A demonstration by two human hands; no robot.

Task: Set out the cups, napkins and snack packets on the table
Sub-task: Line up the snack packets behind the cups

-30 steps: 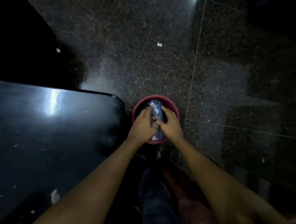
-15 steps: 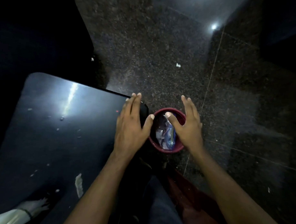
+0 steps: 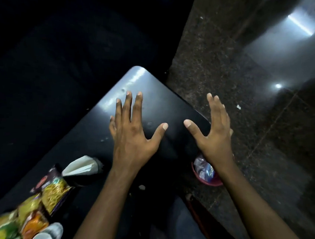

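A: What's out so far?
B: Snack packets (image 3: 48, 192) and folded napkins (image 3: 80, 165) by the worktop's (image 3: 153, 105) near-left edge, one cup (image 3: 47, 234) showing.
A: The hands?
B: Left hand (image 3: 133, 134) and right hand (image 3: 213, 133) spread, empty; the far corner's still bare.

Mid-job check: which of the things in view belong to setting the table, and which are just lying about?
Job items:
snack packets
folded napkins
white cup
black table

Just lying about:
red bin on the floor, with plastic wrappers inside
white scrap on the floor

Both the left hand and the right hand are open, holding nothing.
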